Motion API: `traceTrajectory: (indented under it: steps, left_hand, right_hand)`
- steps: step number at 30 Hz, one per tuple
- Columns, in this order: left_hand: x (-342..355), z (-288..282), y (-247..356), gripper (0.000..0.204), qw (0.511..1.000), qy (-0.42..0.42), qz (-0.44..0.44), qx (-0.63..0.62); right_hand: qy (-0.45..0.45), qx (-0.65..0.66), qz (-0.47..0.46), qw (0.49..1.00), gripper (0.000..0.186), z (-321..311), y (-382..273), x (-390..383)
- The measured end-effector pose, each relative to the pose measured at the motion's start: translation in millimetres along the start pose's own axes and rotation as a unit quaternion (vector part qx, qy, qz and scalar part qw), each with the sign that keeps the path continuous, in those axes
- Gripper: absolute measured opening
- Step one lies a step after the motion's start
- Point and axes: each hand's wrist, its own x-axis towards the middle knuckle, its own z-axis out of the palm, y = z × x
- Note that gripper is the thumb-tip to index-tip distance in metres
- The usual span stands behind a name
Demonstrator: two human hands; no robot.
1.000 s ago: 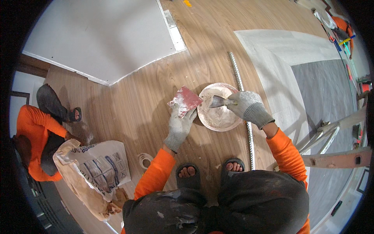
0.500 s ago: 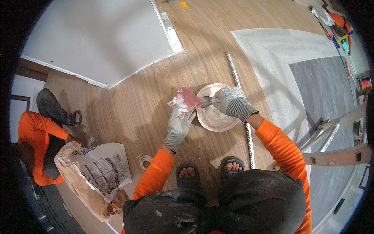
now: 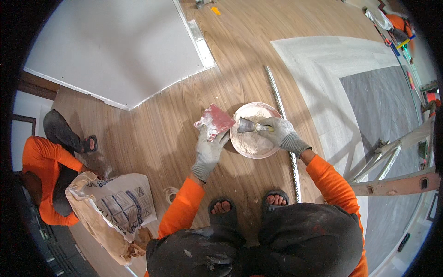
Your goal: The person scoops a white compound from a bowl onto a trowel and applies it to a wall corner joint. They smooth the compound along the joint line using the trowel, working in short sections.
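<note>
My left hand (image 3: 208, 151), in a grey glove, grips a red square plate (image 3: 220, 121) smeared with white compound. My right hand (image 3: 278, 133), gloved too, is closed round the handle of a putty knife (image 3: 246, 125). Its metal blade points left over a round, pale bucket (image 3: 253, 155), near the rim by the plate. Whitish powdery compound (image 3: 251, 142) lies inside the bucket, which stands on the wood-look floor in front of my feet.
A perforated metal strip (image 3: 295, 177) runs past the bucket's right side. An open paper sack (image 3: 124, 203) stands at left beside a crouching person in orange (image 3: 50, 154). A ladder (image 3: 397, 186) is at right; a large grey board (image 3: 115, 51) lies upper left. Another person (image 3: 399, 25) is far right.
The putty knife has drawn away from the red plate, and its blade now shows over the bucket. My right hand has turned and shifted slightly; the left still holds the plate.
</note>
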Motion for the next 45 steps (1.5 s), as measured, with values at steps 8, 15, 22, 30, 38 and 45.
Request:
traceTrajectory:
  steps: [8,15,22,30,38,45]
  left_hand:
    - [-18,8,36,0.041,0.990,-0.059,0.073,0.101]
    - [-36,30,51,0.040,0.992,-0.085,0.021,0.093]
    - [-63,67,33,0.040,0.991,-0.109,-0.073,-0.012]
    - [-85,89,30,0.042,0.991,-0.084,-0.095,-0.045]
    - [-89,86,30,0.039,0.989,-0.090,-0.098,-0.069]
    - [-88,81,45,0.031,0.987,-0.093,-0.094,-0.090]
  right_hand:
    - [0.046,0.162,0.001,0.986,0.036,-8,20,-20]
    - [0.111,0.236,-0.026,0.965,0.036,-31,-29,-49]
    - [0.227,0.047,-0.180,0.956,0.054,-18,-45,-46]
    - [0.317,-0.013,-0.252,0.914,0.052,10,-30,-38]
    - [0.308,-0.084,-0.282,0.905,0.057,3,-13,-41]
    - [0.280,0.003,-0.225,0.933,0.046,-12,-8,-55]
